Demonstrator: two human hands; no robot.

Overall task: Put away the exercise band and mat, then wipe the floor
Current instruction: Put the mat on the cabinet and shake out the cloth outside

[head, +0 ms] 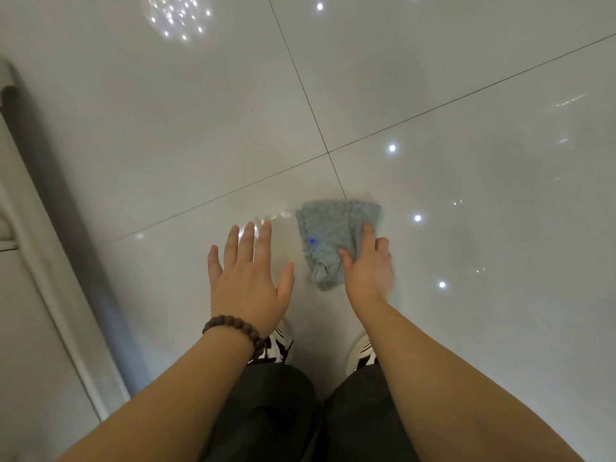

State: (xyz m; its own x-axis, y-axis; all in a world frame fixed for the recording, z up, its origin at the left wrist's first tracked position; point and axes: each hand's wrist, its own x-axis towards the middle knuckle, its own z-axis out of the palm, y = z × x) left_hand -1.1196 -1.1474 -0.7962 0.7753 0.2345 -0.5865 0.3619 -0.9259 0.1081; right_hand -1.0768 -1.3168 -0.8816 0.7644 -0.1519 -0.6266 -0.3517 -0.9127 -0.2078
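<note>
Cloth (336, 238) lies on glossy floor (166, 128) near a tile joint, gripped by right hand (368, 265); left hand (248, 278) hovers, fingers spread, empty. Damp tile could make shoes slip.

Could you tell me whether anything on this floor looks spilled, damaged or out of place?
Nothing stands out. The glossy tiled floor shows only light reflections, no spill or crack. The right hand presses a grey cloth onto it; the left hand is open and empty.

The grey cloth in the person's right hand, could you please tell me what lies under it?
The grey cloth lies on the glossy tiled floor, over a grout line. The right hand grips its near edge. Whatever lies beneath the cloth is hidden.
</note>
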